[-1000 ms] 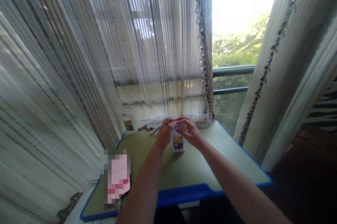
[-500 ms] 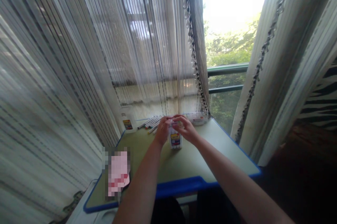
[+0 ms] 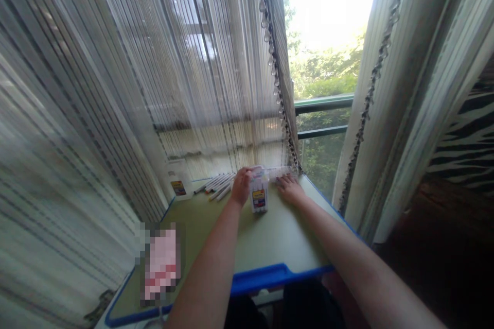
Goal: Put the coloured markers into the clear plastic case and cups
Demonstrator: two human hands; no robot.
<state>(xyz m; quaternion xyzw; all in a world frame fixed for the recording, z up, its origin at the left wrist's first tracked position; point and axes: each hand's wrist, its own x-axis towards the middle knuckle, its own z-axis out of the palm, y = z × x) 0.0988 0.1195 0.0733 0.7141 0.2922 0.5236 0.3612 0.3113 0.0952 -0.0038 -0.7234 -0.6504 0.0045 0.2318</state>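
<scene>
A clear plastic marker case (image 3: 260, 197) with a yellow, blue and red label stands upright on the table, pale markers inside it. My left hand (image 3: 242, 186) is closed around its upper left side. To the right, my right hand (image 3: 290, 188) reaches away from the case, fingers stretched forward. Its fingertips are at a clear plastic container (image 3: 283, 170) lying by the table's back edge; whether they touch it I cannot tell. Several loose markers (image 3: 219, 185) lie left of my left hand.
Another clear case (image 3: 179, 185) with a similar label stands at the back left. A pixelated pink item (image 3: 161, 262) lies near the front left. The green table (image 3: 278, 246) has a raised blue rim. Sheer curtains (image 3: 216, 87) hang right behind it, beside a window with railings (image 3: 324, 105).
My right hand has let go of the case top and moved right, to the clear container at the back. My left hand stays at the case. The view has shifted slightly.
</scene>
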